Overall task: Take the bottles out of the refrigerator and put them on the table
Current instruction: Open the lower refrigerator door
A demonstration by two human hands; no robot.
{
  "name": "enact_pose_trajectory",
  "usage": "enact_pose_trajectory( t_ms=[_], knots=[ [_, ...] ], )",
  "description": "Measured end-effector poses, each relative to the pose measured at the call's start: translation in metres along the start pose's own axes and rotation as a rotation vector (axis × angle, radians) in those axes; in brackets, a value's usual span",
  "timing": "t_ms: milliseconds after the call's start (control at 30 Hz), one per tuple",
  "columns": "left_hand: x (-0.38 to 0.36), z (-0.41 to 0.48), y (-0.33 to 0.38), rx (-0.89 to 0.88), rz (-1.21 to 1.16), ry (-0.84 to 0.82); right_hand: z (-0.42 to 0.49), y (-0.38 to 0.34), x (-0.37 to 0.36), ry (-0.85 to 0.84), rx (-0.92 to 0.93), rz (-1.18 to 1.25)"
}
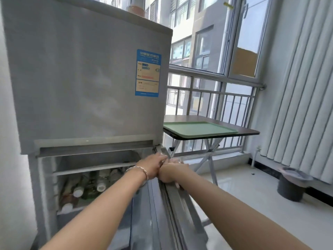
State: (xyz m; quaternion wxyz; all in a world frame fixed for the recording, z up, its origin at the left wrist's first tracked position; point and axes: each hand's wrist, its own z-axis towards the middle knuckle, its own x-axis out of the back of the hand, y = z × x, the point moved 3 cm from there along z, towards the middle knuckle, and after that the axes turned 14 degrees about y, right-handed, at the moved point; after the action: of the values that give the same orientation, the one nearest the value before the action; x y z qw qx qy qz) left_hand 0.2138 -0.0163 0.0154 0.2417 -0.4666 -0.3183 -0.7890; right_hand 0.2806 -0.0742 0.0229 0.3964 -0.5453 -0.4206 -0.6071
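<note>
both hands [153, 167] [171, 173] – grip clamped on open refrigerator door [173, 201] | bottles [90, 184] inside – table [248, 131] bottle-free

Premises identified as a home, specifically an enclosed balcony or sunroom of a flat. A household fridge [86, 78] bearing an energy label [147, 73] is positioned against the left wall. A folding table [248, 131] with a green tray [200, 129] is set beside it. Large windows [225, 42] with a metal railing [216, 83] are fitted, apartment blocks being visible outside. A radiator [302, 105] and a bin [290, 184] are noted on the tiled floor [252, 195].
</note>
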Motion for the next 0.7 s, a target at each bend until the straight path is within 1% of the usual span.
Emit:
enact_pose_trajectory(
  t_ms=[100,167,267,333,467,567,700],
  knots=[
    [-0.017,0.013,0.027,-0.090,0.069,0.029,-0.005,0.029,-0.005,0.013,-0.014,-0.036],
    [-0.033,0.021,0.043,-0.120,0.110,0.005,-0.006,0.051,-0.011,0.041,-0.070,-0.060],
    [-0.049,0.026,0.055,-0.070,0.092,-0.026,-0.003,0.076,-0.022,0.109,-0.120,-0.014],
    [-0.061,0.030,0.061,-0.036,0.072,-0.017,0.000,0.095,-0.030,0.164,-0.113,0.004],
    [-0.081,0.040,0.072,-0.025,0.095,0.034,0.012,0.131,-0.042,0.223,-0.070,-0.041],
    [-0.089,0.049,0.078,-0.004,0.073,0.058,0.020,0.147,-0.046,0.251,-0.067,-0.053],
    [-0.092,0.056,0.079,-0.006,0.054,0.045,0.029,0.155,-0.051,0.291,-0.071,-0.044]
  ],
)
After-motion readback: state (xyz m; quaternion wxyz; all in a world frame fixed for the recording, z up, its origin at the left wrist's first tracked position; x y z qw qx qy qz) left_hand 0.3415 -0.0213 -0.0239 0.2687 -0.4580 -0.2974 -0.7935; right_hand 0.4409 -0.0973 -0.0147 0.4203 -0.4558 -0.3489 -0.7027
